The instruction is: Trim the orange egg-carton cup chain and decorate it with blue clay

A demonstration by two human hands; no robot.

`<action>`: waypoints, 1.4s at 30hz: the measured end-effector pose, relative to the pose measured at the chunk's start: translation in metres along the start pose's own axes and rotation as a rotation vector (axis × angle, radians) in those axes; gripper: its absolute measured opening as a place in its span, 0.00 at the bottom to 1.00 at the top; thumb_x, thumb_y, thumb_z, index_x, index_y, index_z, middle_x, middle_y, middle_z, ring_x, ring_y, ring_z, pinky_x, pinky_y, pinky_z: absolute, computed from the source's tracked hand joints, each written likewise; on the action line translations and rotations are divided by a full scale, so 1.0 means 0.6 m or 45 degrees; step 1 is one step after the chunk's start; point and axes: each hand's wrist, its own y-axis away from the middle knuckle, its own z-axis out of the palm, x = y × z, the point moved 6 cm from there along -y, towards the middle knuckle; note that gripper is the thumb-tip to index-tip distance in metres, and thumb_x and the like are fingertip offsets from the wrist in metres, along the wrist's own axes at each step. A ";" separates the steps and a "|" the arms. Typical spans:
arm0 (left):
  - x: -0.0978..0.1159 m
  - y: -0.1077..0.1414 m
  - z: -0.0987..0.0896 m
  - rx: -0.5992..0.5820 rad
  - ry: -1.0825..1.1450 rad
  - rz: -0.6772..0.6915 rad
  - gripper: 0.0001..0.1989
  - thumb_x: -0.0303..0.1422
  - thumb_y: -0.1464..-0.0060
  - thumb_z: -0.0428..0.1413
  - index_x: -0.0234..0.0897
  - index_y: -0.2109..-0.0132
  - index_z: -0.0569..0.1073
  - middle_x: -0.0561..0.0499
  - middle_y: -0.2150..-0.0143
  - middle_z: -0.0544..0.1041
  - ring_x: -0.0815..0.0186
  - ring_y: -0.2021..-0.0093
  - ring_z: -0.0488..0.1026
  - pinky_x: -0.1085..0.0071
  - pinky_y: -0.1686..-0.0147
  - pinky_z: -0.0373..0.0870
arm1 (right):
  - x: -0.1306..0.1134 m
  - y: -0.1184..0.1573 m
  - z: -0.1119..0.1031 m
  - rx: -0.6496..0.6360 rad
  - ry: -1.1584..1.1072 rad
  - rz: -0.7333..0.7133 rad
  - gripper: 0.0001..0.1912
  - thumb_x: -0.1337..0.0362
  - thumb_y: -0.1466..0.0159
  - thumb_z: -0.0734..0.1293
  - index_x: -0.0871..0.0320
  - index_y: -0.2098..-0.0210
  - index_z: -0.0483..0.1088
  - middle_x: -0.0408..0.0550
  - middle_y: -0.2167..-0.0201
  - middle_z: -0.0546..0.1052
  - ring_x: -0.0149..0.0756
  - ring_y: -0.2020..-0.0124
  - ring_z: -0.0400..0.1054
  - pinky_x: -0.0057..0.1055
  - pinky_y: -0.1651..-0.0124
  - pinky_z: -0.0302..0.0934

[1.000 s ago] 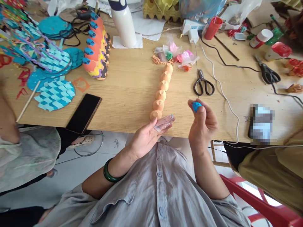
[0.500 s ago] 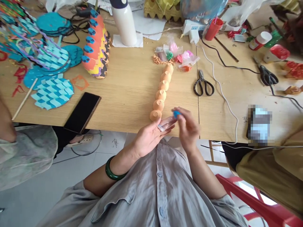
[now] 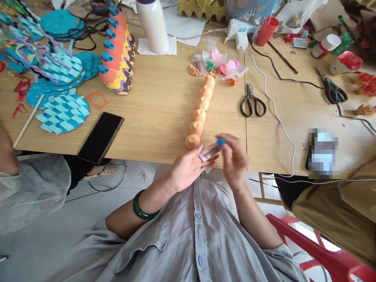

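Left hand (image 3: 186, 169), nearly flat, supports a packet (image 3: 207, 152); right hand (image 3: 235, 161) pinches a blue lump (image 3: 221, 142) at the packet's 2 o'clock, scissors (image 3: 253, 107) at its own 1 o'clock.

A white cylindrical bottle (image 3: 153, 29) stands on white paper (image 3: 143, 46). A black rectangular phone (image 3: 100, 137) lies near a round blue disc with pale strips (image 3: 63, 112). A red plastic cup (image 3: 266, 31) stands near a white power strip (image 3: 235, 27). A thin white cable (image 3: 275, 111) curves over the wooden table (image 3: 158, 117).
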 end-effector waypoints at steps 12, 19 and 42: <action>0.023 0.032 0.014 -0.054 -0.668 0.521 0.17 0.31 0.33 0.55 0.43 0.40 0.79 0.56 0.28 0.67 0.60 0.21 0.47 0.65 0.23 0.41 | 0.008 -0.006 -0.056 0.325 -0.227 0.198 0.12 0.57 0.29 0.67 0.52 0.52 0.80 0.45 0.59 0.85 0.39 0.54 0.81 0.51 0.38 0.72; 0.025 0.028 0.008 -0.025 -0.580 0.483 0.14 0.30 0.36 0.59 0.42 0.46 0.83 0.53 0.30 0.70 0.60 0.20 0.40 0.66 0.23 0.41 | -0.018 0.000 -0.014 0.003 0.020 -0.143 0.12 0.60 0.30 0.67 0.48 0.50 0.80 0.48 0.52 0.84 0.45 0.45 0.78 0.53 0.38 0.71; 0.021 0.022 0.008 -0.140 -0.397 0.377 0.19 0.41 0.29 0.49 0.47 0.39 0.78 0.54 0.29 0.69 0.61 0.22 0.50 0.62 0.25 0.46 | -0.015 -0.011 -0.006 0.217 -0.238 -0.003 0.16 0.62 0.25 0.60 0.46 0.44 0.77 0.43 0.47 0.83 0.39 0.42 0.77 0.49 0.31 0.67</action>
